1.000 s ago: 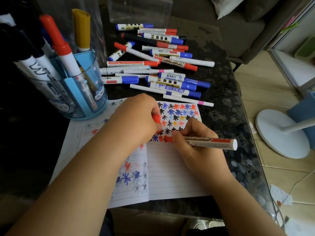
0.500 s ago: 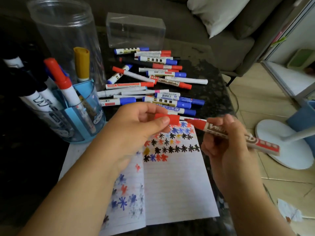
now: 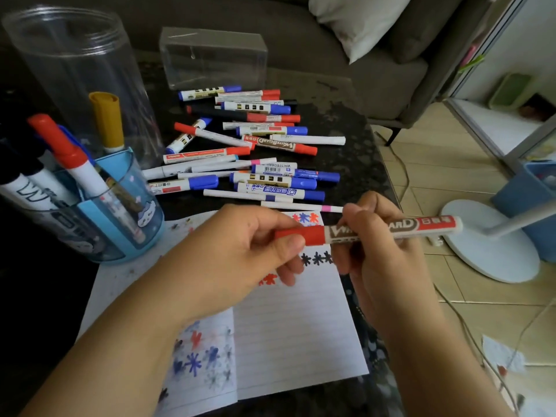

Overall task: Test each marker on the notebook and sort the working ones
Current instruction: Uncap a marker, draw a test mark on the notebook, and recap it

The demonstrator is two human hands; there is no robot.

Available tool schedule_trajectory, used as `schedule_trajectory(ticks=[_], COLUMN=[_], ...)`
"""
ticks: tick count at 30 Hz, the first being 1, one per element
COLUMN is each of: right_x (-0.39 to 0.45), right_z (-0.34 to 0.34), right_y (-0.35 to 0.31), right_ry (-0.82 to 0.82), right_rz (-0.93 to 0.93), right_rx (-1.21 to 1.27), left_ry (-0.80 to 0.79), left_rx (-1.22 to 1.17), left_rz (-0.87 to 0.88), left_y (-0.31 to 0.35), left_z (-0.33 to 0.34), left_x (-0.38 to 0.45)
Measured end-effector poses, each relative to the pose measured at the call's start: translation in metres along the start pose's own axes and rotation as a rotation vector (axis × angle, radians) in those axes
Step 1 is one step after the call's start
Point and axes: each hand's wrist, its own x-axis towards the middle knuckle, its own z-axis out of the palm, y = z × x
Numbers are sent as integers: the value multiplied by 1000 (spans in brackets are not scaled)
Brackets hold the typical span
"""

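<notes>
Left hand (image 3: pixel 240 251) pinching red cap (image 3: pixel 304 234) onto marker (image 3: pixel 391 228) gripped by right hand (image 3: pixel 376 254), above notebook (image 3: pixel 294 326).

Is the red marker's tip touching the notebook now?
Apart: the head view shows the red marker held level in both hands above the notebook, cap on.

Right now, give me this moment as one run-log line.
left hand: pinches red cap | right hand: holds red marker | above notebook

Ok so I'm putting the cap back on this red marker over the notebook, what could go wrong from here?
1. The red cap may not be fully seated; a loose cap could dry the red marker out.
2. The untested pile lies close behind; setting this one down there would mix them.
3. The left hand hovers over fresh marks on the notebook; it could smudge them.
</notes>
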Motion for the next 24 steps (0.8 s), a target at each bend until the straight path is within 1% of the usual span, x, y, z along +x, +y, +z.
schedule_trajectory(ticks=[2, 4, 8, 10, 12, 14, 16, 18, 19, 20, 21, 22, 23, 24], right_x=[1, 0, -4, -3, -1, 0, 0, 1, 2, 2, 2, 1, 0, 0], right_z=[-1, 2, 10, 11, 12, 12, 11, 5, 1, -4, -6, -8, -6, -2], right_y=[-1, -2, 1, 2, 3, 5, 6, 7, 5, 4, 2, -2, -6, -11], right_ry=[17, 40, 41, 35, 66, 102, 99, 149, 214, 303, 394, 449, 429, 333], right_rz=[-6, -16, -26, -12, 43, 143, 234, 306, 327, 324, 286, 206, 98, -19], right_rx=[-1, 40, 143, 165, 162, 192, 232, 236, 166, 22, -183, -393, -567, -710], left_ry=[-20, 3, 59, 76, 75, 104, 168, 252, 311, 376, 438, 488, 522, 544], left_rx=[108, 172, 183, 184, 183, 144, 88, 18, -20, -49, -51, -23, 28, 84], left_rz=[47, 92, 152, 149, 115, 85, 62, 29, 16, 8, 6, 9, 17, 27], left_y=[-1, -1, 0, 0, -1, -2, -2, -3, -3, -2, -1, 1, 3, 6], left_z=[4, 6, 7, 8, 9, 8, 4, -1, -4, -6, -9, -11, -13, -15], left_x=[-1, -1, -4, -4, -2, 2, 3, 4, 4, 4, 4, 4, 3, 1])
